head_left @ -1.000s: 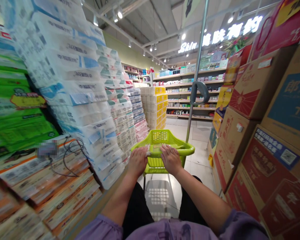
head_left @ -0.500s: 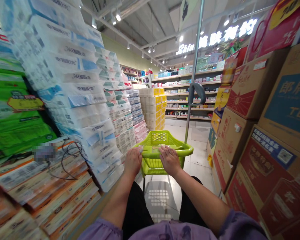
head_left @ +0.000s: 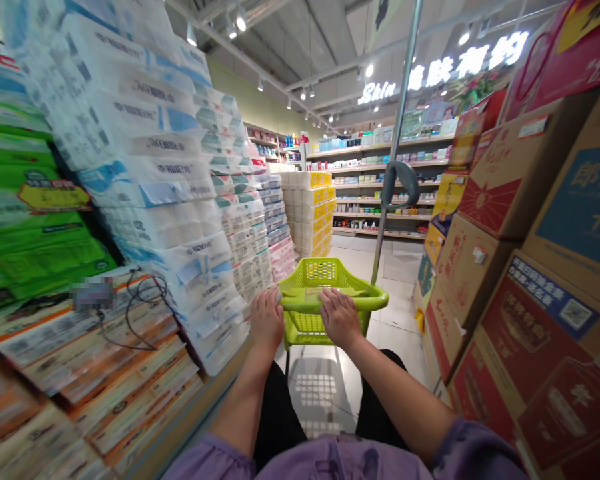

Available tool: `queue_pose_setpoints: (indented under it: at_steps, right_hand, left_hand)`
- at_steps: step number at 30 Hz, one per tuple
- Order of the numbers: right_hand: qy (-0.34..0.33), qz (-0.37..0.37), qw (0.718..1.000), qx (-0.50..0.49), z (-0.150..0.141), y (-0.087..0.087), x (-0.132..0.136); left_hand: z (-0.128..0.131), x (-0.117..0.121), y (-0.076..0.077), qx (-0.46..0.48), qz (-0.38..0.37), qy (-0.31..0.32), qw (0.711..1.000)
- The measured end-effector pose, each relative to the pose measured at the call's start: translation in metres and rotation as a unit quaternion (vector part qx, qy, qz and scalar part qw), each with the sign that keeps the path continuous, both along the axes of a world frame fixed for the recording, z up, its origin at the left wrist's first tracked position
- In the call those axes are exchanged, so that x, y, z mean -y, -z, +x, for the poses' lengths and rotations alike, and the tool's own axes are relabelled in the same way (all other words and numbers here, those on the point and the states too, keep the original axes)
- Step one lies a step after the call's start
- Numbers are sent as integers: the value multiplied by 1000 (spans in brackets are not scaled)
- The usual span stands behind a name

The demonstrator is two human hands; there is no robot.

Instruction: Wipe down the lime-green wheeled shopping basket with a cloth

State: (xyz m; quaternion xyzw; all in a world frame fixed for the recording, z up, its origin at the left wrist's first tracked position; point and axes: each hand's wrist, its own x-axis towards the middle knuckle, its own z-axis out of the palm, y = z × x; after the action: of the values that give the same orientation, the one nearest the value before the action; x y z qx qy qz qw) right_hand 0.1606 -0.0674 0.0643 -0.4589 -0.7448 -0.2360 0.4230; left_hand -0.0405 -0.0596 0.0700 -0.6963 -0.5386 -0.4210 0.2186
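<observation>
A lime-green plastic shopping cart (head_left: pixel 376 298) stands right in front of me, its perforated basket beyond the push handle. My left hand (head_left: pixel 267 317) is wrapped round the left end of the handle; a small pale thing shows by its fingertips, too small to name. My right hand (head_left: pixel 339 317) grips the handle near its middle, fingers curled over the top. A metal pole (head_left: pixel 399 113) with a grey hook-shaped grip (head_left: pixel 401 185) rises at the cart's right side. Through the basket's holes I cannot make out any goods.
Tall stacks of wrapped tissue packs (head_left: pixel 180 173) line the left side, with orange-and-white cartons (head_left: pixel 145 400) low in front. Cardboard boxes (head_left: pixel 495 173) are piled on the right. Yellow-and-white packs (head_left: pixel 307 213) stand ahead, before stocked shelves (head_left: pixel 380 193). Tiled floor (head_left: pixel 400 267) runs between.
The view has shifted slightly, and the stacks and boxes on both sides look marginally nearer. Both hands keep their hold on the cart handle.
</observation>
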Motion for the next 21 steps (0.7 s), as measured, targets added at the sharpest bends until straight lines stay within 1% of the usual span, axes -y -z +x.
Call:
queue_pose_setpoints:
  at_steps: [2, 5, 7, 10, 12, 14, 16, 18, 19, 21]
  right_hand:
    - [2, 2, 1000, -4, -1, 1, -1]
    - [1, -1, 1000, 0, 1, 1, -1]
    - [-1, -1, 1000, 4, 3, 1, -1]
    - [-1, 0, 1000, 4, 4, 1, 0]
    - [1, -2, 1000, -1, 2, 2, 1]
    - [3, -2, 1000, -5, 0, 2, 1]
    - [0, 0, 1000, -5, 0, 2, 0]
    - [-5, 1, 1000, -1, 1, 2, 0]
    - [-7, 1, 1000, 1, 1, 2, 0]
    - [-10, -2, 1000, 1, 1, 1, 0]
  left_hand:
    - [10, 2, 1, -14, 0, 22, 1000]
    - [23, 6, 4, -67, -10, 72, 995]
    - [17, 6, 5, -64, -15, 63, 996]
    - [-1, 1, 4, -3, -7, 7, 1000]
    - [-2, 1, 5, 26, 2, -10, 1000]
    - [8, 3, 8, 11, 3, 16, 1000]
    - [21, 7, 12, -32, 2, 61, 998]
    - [26, 8, 13, -60, -2, 86, 995]
    - [25, 7, 13, -58, -3, 83, 995]
    - [16, 4, 12, -25, 0, 56, 998]
